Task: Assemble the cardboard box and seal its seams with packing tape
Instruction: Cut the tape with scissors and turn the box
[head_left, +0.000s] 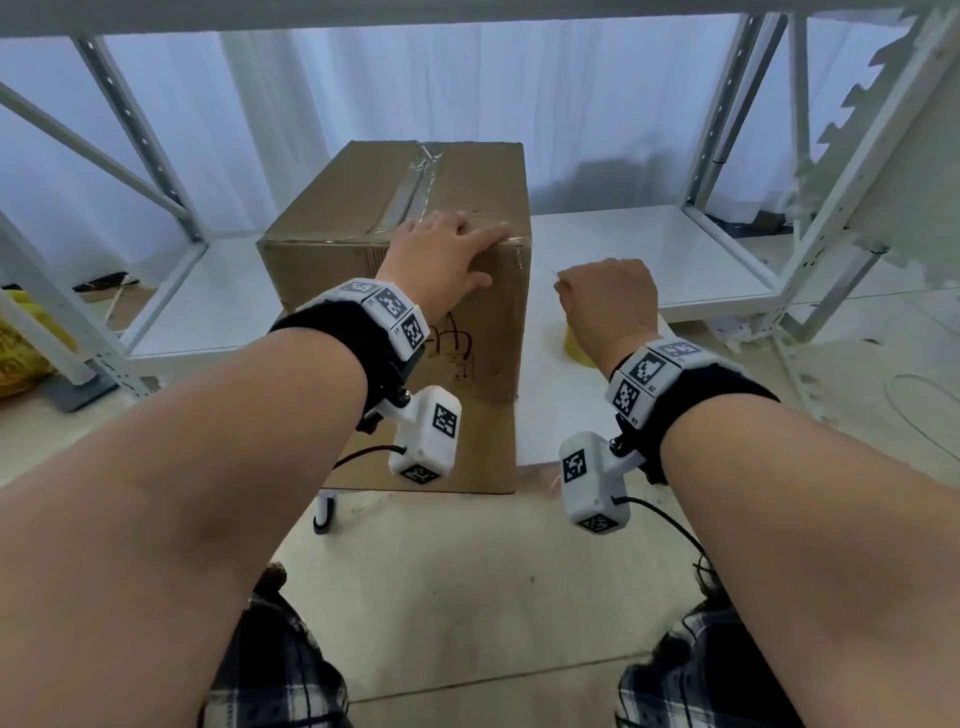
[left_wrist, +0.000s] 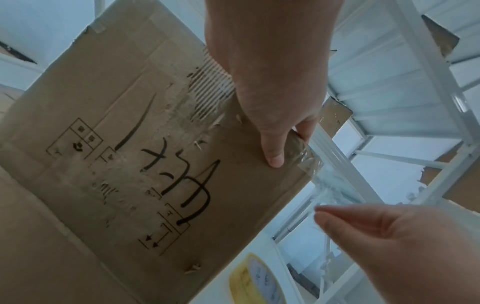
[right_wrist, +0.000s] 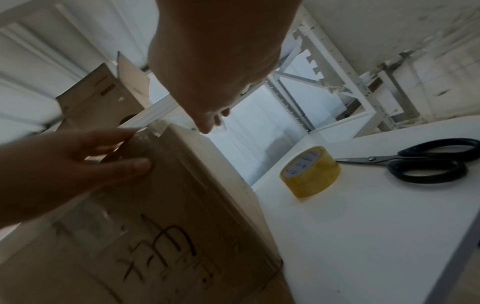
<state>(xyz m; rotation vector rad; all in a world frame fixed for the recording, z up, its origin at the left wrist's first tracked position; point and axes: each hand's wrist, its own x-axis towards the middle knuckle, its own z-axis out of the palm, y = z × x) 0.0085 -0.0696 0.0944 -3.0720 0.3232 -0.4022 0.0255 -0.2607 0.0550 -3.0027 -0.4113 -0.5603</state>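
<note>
Cardboard box (head_left: 363, 244) under left grip (head_left: 441, 249)

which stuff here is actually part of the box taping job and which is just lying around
Part of the job:
cardboard box
clear tape strip, pinched by the right hand
left hand, pressing the box's top edge
yellow tape roll
scissors

Lying about:
white shelving
yellow bag

Closed brown cardboard box (head_left: 395, 270) upright on white bench (head_left: 545, 405), top seam taped; yellow tape roll (right_wrist: 310, 171) beside it.
</note>
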